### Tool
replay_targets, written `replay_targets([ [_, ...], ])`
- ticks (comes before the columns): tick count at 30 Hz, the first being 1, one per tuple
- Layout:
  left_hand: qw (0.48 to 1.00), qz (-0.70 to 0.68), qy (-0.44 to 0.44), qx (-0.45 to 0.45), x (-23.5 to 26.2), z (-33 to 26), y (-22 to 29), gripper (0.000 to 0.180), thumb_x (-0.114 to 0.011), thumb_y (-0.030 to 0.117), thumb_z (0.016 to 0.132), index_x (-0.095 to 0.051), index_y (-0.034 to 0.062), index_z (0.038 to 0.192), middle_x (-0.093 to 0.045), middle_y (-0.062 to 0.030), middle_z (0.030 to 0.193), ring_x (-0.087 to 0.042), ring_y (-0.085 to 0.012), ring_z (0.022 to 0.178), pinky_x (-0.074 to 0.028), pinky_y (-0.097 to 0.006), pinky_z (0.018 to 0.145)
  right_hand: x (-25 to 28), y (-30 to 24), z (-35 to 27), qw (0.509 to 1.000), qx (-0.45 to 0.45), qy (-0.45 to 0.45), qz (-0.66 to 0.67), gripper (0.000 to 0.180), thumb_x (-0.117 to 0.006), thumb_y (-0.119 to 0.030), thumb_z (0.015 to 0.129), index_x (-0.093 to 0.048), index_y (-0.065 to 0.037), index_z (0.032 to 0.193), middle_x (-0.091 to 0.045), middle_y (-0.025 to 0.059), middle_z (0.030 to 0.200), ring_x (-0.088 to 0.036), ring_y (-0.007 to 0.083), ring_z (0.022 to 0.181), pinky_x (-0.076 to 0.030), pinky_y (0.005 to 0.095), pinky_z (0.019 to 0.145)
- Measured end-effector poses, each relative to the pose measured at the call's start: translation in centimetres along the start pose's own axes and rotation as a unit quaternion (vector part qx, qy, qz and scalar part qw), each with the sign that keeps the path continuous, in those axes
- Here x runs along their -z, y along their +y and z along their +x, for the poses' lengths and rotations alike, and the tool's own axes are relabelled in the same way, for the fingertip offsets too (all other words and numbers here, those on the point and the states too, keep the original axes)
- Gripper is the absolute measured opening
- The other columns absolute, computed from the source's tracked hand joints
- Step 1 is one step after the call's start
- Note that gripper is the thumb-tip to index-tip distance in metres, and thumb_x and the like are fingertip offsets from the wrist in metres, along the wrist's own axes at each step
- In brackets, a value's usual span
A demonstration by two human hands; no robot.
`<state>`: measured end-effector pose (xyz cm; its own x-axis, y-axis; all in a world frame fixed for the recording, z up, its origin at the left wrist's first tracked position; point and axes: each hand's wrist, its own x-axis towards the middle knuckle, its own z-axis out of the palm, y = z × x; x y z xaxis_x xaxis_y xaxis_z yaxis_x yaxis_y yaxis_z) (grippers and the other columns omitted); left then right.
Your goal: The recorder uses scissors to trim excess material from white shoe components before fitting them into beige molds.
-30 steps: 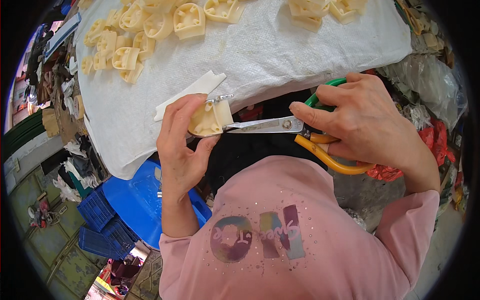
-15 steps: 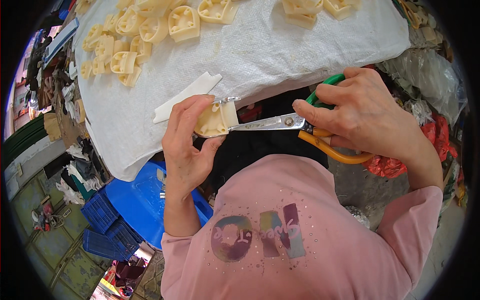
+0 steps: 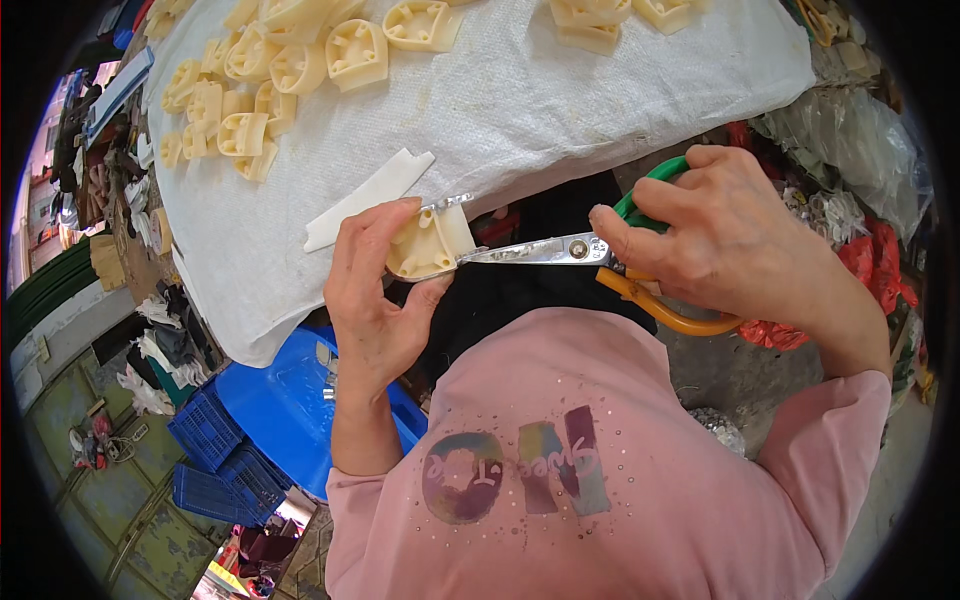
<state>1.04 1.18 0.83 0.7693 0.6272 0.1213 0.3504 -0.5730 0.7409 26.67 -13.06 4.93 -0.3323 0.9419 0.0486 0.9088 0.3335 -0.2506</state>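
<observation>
My left hand (image 3: pixel 378 285) pinches a cream-coloured moulded plastic part (image 3: pixel 425 245), hollow with small posts inside. A thin shiny strip (image 3: pixel 448 203) sticks out past the part's upper edge, and more of it seems to run along the curved outer side, partly behind my fingers. In my right hand (image 3: pixel 705 230) is a pair of scissors (image 3: pixel 540 250) with one green and one orange handle. Their blade tips meet the lower right corner of the part. How far the blades are apart there is hard to make out.
A white woven cloth (image 3: pixel 520 110) covers the work surface. On it lie several similar cream parts (image 3: pixel 355 55) and a flat white strip (image 3: pixel 368 200). Below left are a blue plastic chair (image 3: pixel 290 390) and blue crates (image 3: pixel 205 425). Red plastic bags (image 3: pixel 875 265) hang at the right.
The view has shifted slightly, and the cloth with its parts sits a little higher and further left. My right hand and the scissors have moved slightly; both grips stay the same.
</observation>
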Motion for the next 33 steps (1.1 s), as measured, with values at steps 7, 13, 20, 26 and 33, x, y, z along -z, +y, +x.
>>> replay_targets([
  [7, 0.997, -0.028, 0.047, 0.049, -0.1, -0.1, -1.1, 0.054, -0.074, 0.01, 0.069, -0.055, 0.0008, 0.118, -0.056, -0.0102, 0.109, -0.055, -0.0197, 0.101, -0.044, -0.03, 0.088, 0.0, 0.4, -0.9, 0.997, -0.029, -0.027, 0.059, 0.037, -0.071, -0.021, 0.069, -0.062, -0.009, 0.102, -0.051, 0.0003, 0.066, -0.054, 0.0203, 0.054, -0.04, 0.0336, 0.05],
  [13, 0.996, 0.052, 0.073, -0.021, -1.6, 2.3, -0.4, 0.055, -0.075, 0.002, 0.059, -0.058, 0.0037, 0.112, -0.058, -0.012, 0.102, -0.054, -0.0286, 0.1, -0.044, -0.034, 0.086, -4.3, 0.8, -3.2, 0.875, -0.292, 0.154, 0.354, 0.067, -0.066, -0.006, 0.074, -0.044, -0.013, 0.137, -0.049, 0.0096, 0.103, -0.051, 0.0213, 0.098, -0.043, 0.0294, 0.083],
  [20, 0.993, 0.067, 0.051, -0.084, -5.1, 6.4, 0.7, 0.055, -0.074, 0.001, 0.06, -0.059, 0.005, 0.113, -0.053, -0.0107, 0.102, -0.053, -0.027, 0.098, -0.044, -0.034, 0.083, -6.3, -0.1, -1.3, 0.451, -0.083, 0.391, 0.798, 0.066, -0.052, -0.015, 0.083, -0.026, -0.001, 0.142, -0.046, 0.0066, 0.098, -0.047, 0.0137, 0.086, -0.038, 0.0243, 0.079],
  [26, 0.992, 0.122, -0.014, -0.031, -6.0, 7.0, 0.9, 0.056, -0.076, 0.0, 0.06, -0.059, 0.004, 0.113, -0.051, -0.0103, 0.094, -0.054, -0.0253, 0.088, -0.045, -0.033, 0.078, -5.9, -1.3, 1.8, 0.465, -0.189, 0.442, 0.743, 0.071, -0.056, -0.014, 0.08, -0.023, -0.004, 0.142, -0.048, 0.0123, 0.1, -0.049, 0.0193, 0.082, -0.04, 0.0349, 0.076],
  [33, 0.992, 0.126, -0.003, -0.017, -6.4, 7.2, 1.2, 0.055, -0.076, -0.001, 0.059, -0.06, 0.0042, 0.111, -0.051, -0.01, 0.091, -0.054, -0.0241, 0.084, -0.046, -0.032, 0.075, -9.7, -1.6, 5.1, 0.441, -0.095, 0.497, 0.742, 0.054, -0.051, -0.007, 0.083, -0.034, -0.003, 0.134, -0.048, 0.0061, 0.092, -0.046, 0.0111, 0.077, -0.04, 0.0247, 0.07],
])
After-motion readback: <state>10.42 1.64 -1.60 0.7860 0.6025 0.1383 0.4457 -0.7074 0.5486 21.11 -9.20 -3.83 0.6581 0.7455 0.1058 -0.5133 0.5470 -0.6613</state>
